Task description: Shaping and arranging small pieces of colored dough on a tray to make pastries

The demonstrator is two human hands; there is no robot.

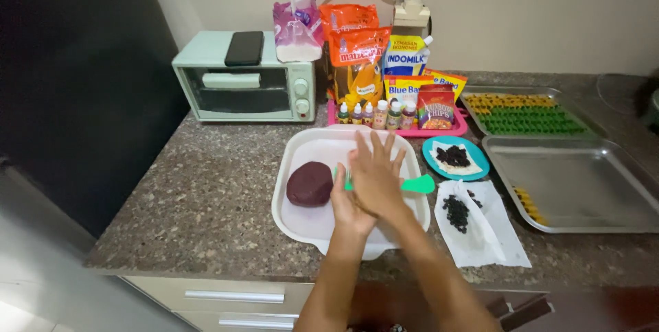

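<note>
Hands meet over a white tray [302, 225] on the speckled counter [213, 201]: the right hand [376, 179] lies flat on top of the left hand [349, 203], palms pressed together, fingers [374, 145] stretched out and slightly spread. Whether anything sits between the palms cannot be told. A green scraper [419, 184] pokes out just right of the fingers (its other tip shows at their left edge), but whether either hand grips it is hidden. Just left of the fingers, inside the same tray, rests a round lump of dark purple dough [309, 184], apart from both hands. Right of the fingers lie a teal plate [473, 167] and a white paper sheet [494, 236], each with dark bits on it. Further right sits a bare metal baking pan [583, 188]. Beyond the fingertips stand a pink tray of small bottles [374, 113] and a mint toaster oven [244, 85].
</note>
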